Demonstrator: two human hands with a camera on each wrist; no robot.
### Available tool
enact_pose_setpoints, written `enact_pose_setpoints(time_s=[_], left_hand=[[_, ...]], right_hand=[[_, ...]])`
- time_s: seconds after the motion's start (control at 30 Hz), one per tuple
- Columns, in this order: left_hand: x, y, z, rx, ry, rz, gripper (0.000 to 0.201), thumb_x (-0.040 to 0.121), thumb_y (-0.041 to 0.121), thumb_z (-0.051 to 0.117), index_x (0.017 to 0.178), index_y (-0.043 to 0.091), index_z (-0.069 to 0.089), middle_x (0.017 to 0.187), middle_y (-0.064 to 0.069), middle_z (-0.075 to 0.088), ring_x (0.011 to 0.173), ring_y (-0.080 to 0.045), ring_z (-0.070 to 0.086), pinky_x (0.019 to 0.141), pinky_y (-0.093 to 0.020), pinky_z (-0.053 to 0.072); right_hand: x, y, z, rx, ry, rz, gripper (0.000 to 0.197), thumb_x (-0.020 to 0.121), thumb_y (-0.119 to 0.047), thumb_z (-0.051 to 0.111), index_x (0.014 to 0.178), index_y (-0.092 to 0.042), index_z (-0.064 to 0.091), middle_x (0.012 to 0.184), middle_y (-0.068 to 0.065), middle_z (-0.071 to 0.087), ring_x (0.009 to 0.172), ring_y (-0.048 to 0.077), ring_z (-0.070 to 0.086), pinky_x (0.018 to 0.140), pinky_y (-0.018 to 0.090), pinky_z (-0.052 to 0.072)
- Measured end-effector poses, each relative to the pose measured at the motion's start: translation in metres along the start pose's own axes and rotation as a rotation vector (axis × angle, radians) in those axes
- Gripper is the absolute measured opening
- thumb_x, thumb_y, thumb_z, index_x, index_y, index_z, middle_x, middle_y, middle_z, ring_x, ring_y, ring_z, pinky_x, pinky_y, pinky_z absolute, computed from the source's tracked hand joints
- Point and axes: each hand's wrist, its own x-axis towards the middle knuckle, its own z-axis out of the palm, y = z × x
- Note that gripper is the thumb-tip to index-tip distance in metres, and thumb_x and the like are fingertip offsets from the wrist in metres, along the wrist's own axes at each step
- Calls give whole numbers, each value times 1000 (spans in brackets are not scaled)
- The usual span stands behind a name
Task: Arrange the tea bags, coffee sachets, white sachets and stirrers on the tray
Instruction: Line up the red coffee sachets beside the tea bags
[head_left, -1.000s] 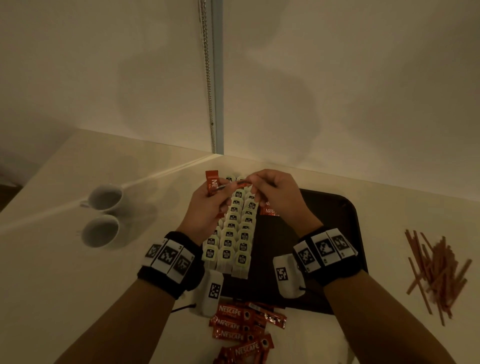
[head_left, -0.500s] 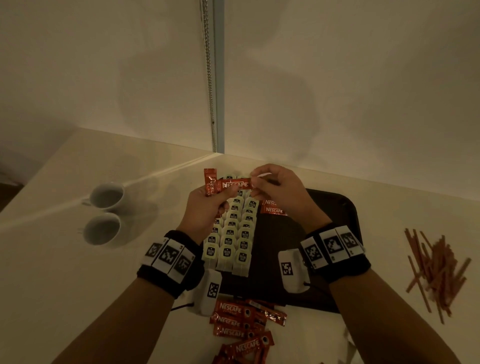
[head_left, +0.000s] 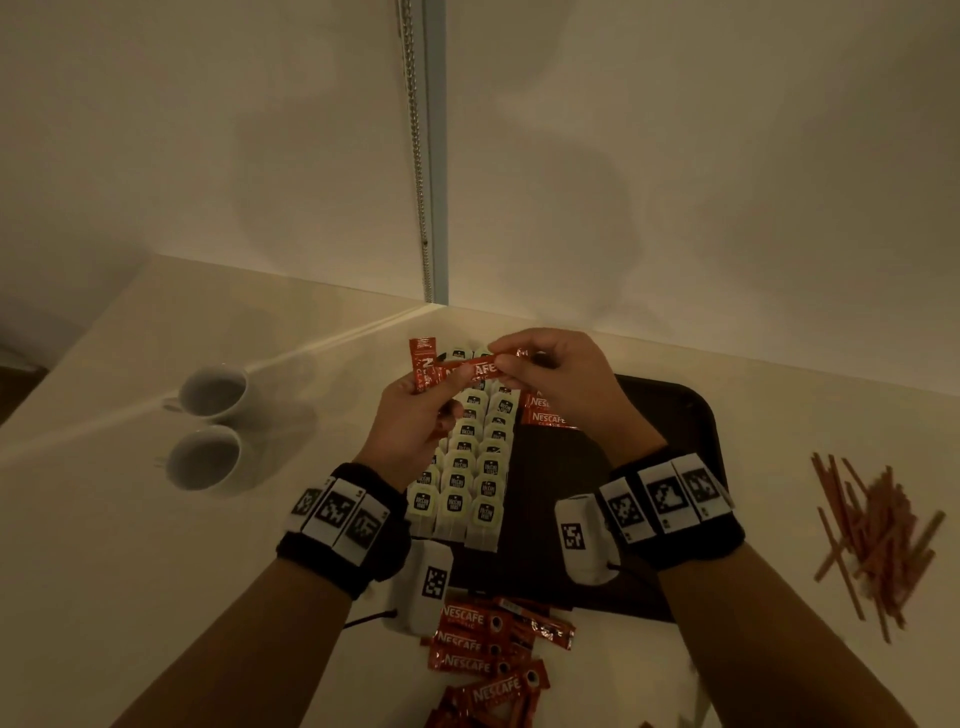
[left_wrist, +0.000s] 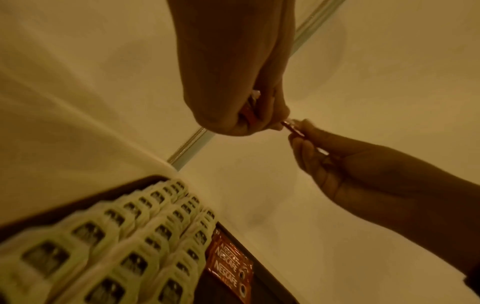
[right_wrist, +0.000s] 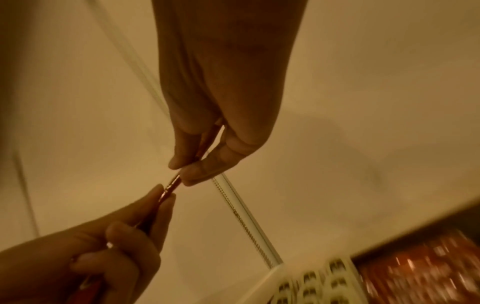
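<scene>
Sachet handoff above tray's (head_left: 691, 415) far edge: right hand (head_left: 561, 384) pinches one end of coffee sachet (head_left: 475, 370), left hand (head_left: 415, 415) pinches other end plus second sachet (head_left: 423, 364). Suggest left lets go first, then lay it flush against two sachets (head_left: 548, 413) by tea bags (head_left: 472, 467)

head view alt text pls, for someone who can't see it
Two hands hold a red coffee sachet between them above a dark tray: the left hand also grips more sachets, the right hand pinches its other end. Rows of tea bags and two sachets lie on the tray; cups, stirrers and more sachets sit on the table.
</scene>
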Motion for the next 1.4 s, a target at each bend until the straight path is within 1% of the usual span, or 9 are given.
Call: enact_pose_setpoints(time_s=[0.1, 0.2, 0.3, 0.43, 0.6, 0.8, 1.0, 1.27, 1.4], left_hand=[[-2, -6, 1, -120, -30, -61, 27, 73, 22, 67, 97, 9, 66, 77, 0, 68, 48, -4, 50, 39, -11, 34], [-2, -12, 0, -149, -4, -96, 22, 77, 19, 66, 97, 9, 65, 82, -3, 69, 49, -4, 48, 40, -11, 35], [-2, -14, 1, -95, 17, -80, 26, 74, 21, 69, 97, 8, 66, 81, -2, 70, 49, -5, 48, 40, -12, 35], [0, -7, 3, 89, 29, 0, 12, 81, 13, 70, 92, 8, 68, 77, -3, 70, 46, -6, 49, 40, -15, 34], [2, -1, 2, 180, 34, -25, 16, 92, 25, 60, 98, 10, 63, 81, -2, 68, 44, -12, 51, 38, -16, 34], [1, 1, -12, 29, 151, -98, 13, 96, 10, 34, 88, 8, 44, 72, -11, 55, 39, -15, 51, 34, -17, 33], [5, -4, -14, 77, 175, -105, 16, 95, 9, 35, 81, 8, 43, 69, -10, 53, 38, -14, 49, 34, -18, 30], [3, -3, -15, 113, 157, -103, 14, 92, 6, 34, 82, 8, 44, 71, -10, 54, 48, -17, 50, 37, -18, 34], [-1, -2, -15, 181, 116, -67, 13, 95, 9, 40, 88, 5, 50, 70, -6, 57, 50, -17, 58, 42, -20, 43]], right_hand=[[1, -7, -6, -108, 43, -56, 16, 80, -8, 71, 96, -10, 71, 85, 6, 70, 67, 9, 66, 66, 17, 55], [3, -12, -13, -273, 79, -102, 18, 77, -16, 75, 95, -17, 72, 85, 0, 70, 76, 10, 66, 71, 17, 54], [3, -10, -21, -250, 35, -46, 15, 79, -14, 73, 93, -17, 71, 84, 1, 70, 69, 9, 68, 65, 14, 53], [1, 5, -30, -176, -4, 16, 8, 82, -10, 70, 87, -15, 69, 85, 7, 69, 63, 5, 65, 59, 11, 50], [-7, 48, -50, -122, 83, 149, 10, 84, -12, 66, 83, -22, 65, 93, 7, 68, 86, 20, 66, 78, 32, 57], [-25, 134, -64, -299, 144, 424, 11, 81, -16, 69, 86, -25, 63, 97, -7, 64, 95, 8, 59, 93, 33, 48], [-20, 157, -50, -261, 184, 546, 14, 81, -16, 69, 91, -22, 63, 98, -12, 58, 96, 5, 53, 89, 26, 41], [-9, 163, -41, -322, 344, 490, 13, 81, -15, 70, 93, -18, 63, 91, -12, 56, 87, 2, 52, 85, 22, 42], [-6, 162, -40, -331, 362, 502, 15, 81, -16, 70, 92, -19, 61, 91, -12, 55, 89, 4, 52, 82, 21, 41]])
